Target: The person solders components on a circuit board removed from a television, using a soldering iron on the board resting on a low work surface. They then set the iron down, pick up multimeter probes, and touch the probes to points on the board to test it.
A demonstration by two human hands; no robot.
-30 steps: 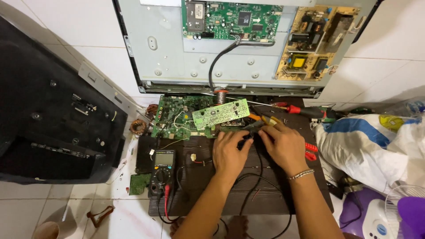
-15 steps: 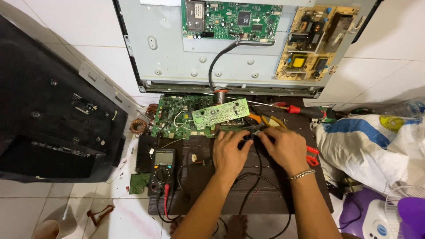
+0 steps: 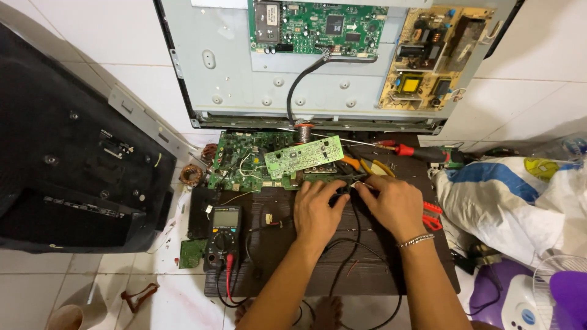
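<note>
Grey metal filled the top of my view: the bare back of a flat screen chassis (image 3: 244, 79) lay on the white tiles, carrying a green main board (image 3: 318, 27) and a tan power board (image 3: 428, 58). A black plastic rear cover (image 3: 73, 165) rested to the left. Below the chassis sat a dark wooden work board (image 3: 367, 269), with a white and blue sack (image 3: 507, 195) at its right. Along the work board's far edge lay a dark green circuit board (image 3: 244, 162) with a lighter green board (image 3: 304, 156) tilted on top of it. A multimeter (image 3: 224, 235) sat at the work board's left corner, a red-handled screwdriver (image 3: 422, 151) near its right. My left hand (image 3: 316, 211) and right hand (image 3: 397, 205) met just below the boards, fingertips pinched together on a small black cable end (image 3: 342, 189); black leads trailed from it toward me. I could not tell exactly what the piece was.
</note>
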